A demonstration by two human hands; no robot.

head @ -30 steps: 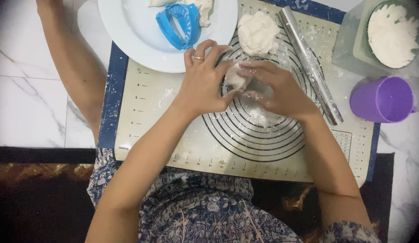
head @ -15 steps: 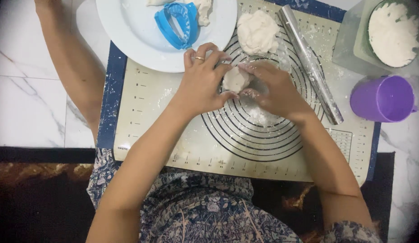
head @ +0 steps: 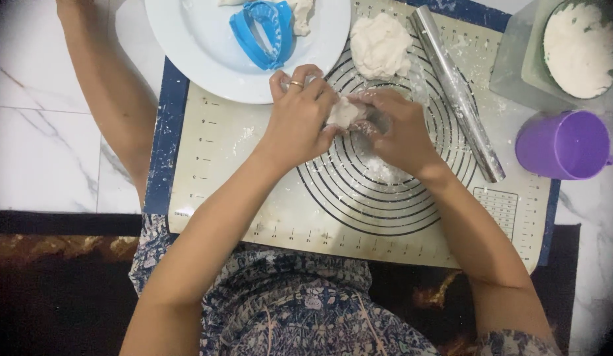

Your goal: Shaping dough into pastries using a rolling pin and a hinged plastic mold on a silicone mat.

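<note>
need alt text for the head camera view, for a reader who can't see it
Seen from above, a person's left hand and right hand pinch a small piece of dough over a floured pastry mat. Around them are a larger dough ball, a metal rolling pin, a white plate holding a blue dumpling press, a purple cup and a flour container.

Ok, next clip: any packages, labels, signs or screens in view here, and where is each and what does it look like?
No packages, signs or screens.
Pastry mat: lies flat under both hands, beige with a dark blue border, printed with black concentric circles and ruler marks along its edges.
Small printed table: on the mat's right side below the rolling pin, a rectangular grid of fine black lines.
</note>
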